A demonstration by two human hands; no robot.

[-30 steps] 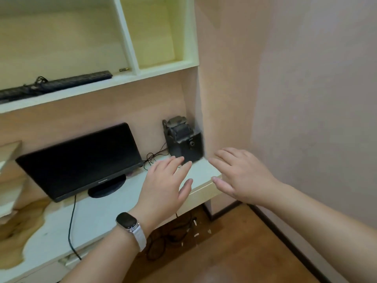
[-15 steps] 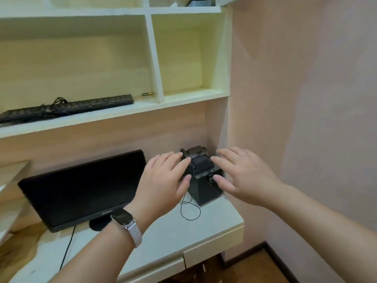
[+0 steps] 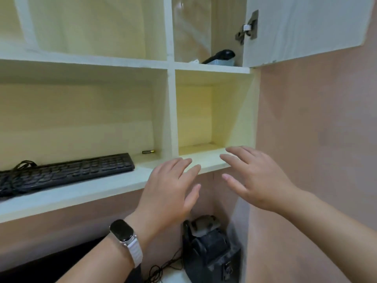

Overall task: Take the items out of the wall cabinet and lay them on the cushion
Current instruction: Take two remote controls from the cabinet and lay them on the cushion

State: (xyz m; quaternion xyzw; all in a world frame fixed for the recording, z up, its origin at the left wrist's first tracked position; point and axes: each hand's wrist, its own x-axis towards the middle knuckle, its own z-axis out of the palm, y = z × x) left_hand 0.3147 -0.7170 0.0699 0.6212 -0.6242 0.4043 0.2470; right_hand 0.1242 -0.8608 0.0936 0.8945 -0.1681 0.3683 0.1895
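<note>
The wall cabinet [image 3: 171,111] has pale yellow compartments; its upper right door [image 3: 302,27] stands open. In that upper right compartment lie a black handle-shaped object [image 3: 221,55] and a light blue item [image 3: 223,62], with clear plastic behind them. A black keyboard [image 3: 67,173] with a coiled cable rests on the lower left shelf. My left hand [image 3: 169,193], with a watch on the wrist, and my right hand [image 3: 253,178] are raised side by side in front of the lower right compartment, fingers spread, holding nothing. No cushion is in view.
A small metal piece [image 3: 148,152] lies on the shelf behind the keyboard. Below my hands a black device [image 3: 210,248] with cables stands on the desk. A pink wall [image 3: 316,139] closes the right side.
The view has tilted up from the desk to the upper shelves, showing the open door and the top compartment. Both hands have risen from the black device to shelf height, still holding nothing.
</note>
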